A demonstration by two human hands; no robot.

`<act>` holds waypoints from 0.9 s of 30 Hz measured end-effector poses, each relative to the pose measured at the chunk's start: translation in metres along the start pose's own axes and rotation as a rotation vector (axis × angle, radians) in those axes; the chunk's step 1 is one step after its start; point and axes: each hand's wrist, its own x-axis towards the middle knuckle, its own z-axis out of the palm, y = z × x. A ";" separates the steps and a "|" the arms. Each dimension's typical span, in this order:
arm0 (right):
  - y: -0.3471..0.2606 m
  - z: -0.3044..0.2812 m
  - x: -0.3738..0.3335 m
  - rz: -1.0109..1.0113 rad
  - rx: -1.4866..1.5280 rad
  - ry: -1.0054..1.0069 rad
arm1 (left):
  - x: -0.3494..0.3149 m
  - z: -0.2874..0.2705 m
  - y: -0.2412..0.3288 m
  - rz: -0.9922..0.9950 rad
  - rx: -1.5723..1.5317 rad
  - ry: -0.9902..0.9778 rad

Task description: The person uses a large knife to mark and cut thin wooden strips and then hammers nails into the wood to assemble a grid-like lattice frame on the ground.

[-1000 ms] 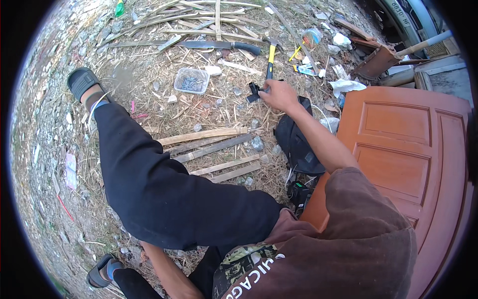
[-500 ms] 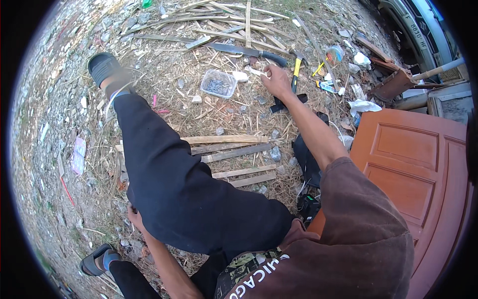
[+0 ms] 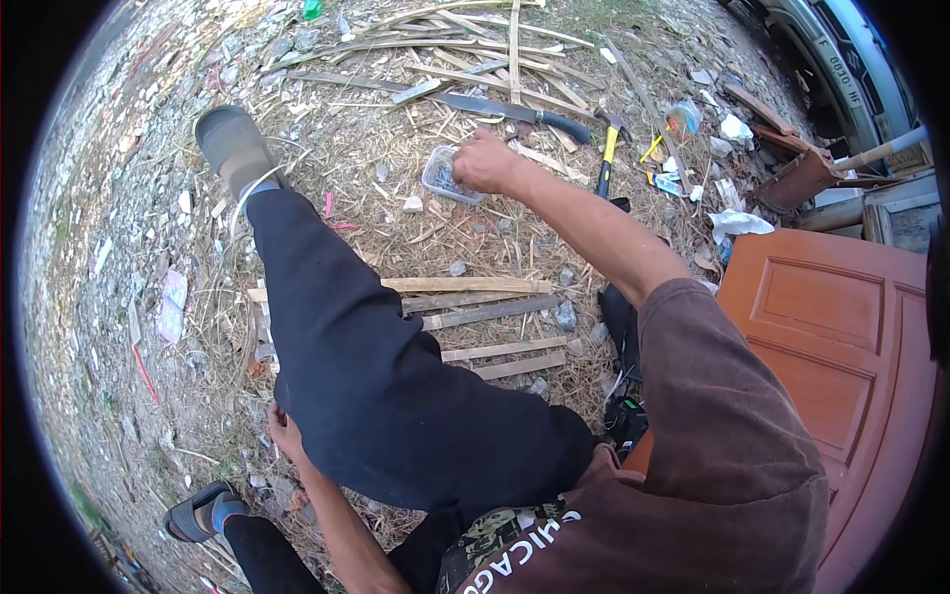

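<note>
My right hand point(image 3: 483, 163) is over the right side of a clear plastic tub point(image 3: 433, 178) holding small grey metal pieces that look like nails. Its fingers are curled together and point down, with the fingertips out of sight. What they grip, if anything, does not show. To the right of the tub a hammer point(image 3: 609, 158) with a yellow and black handle lies on the ground. Behind it is a machete point(image 3: 505, 109) with a dark handle. My left hand point(image 3: 287, 433) hangs beside my bent leg, and its fingers are partly hidden by the trousers.
Thin wooden strips point(image 3: 445, 49) lie in a loose heap at the far side. Several cut slats point(image 3: 485, 315) rest nearer, beside my leg. An orange-brown panelled door point(image 3: 816, 307) lies at the right, with a parked vehicle point(image 3: 841, 79) beyond. Stones and litter dot the ground.
My right hand has moved left from beside a small white thing to the tub, covering its right part. The whole view has shifted slightly. My left hand stays by the leg.
</note>
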 end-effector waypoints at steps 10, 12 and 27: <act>-0.004 -0.005 0.007 -0.142 -0.069 -0.089 | -0.012 0.015 0.038 -0.102 0.123 0.090; 0.002 -0.002 0.002 -0.141 -0.077 -0.096 | -0.024 0.039 0.068 -0.111 0.053 0.109; 0.009 -0.174 -0.012 0.189 1.089 0.312 | -0.021 0.051 0.217 0.209 0.051 0.433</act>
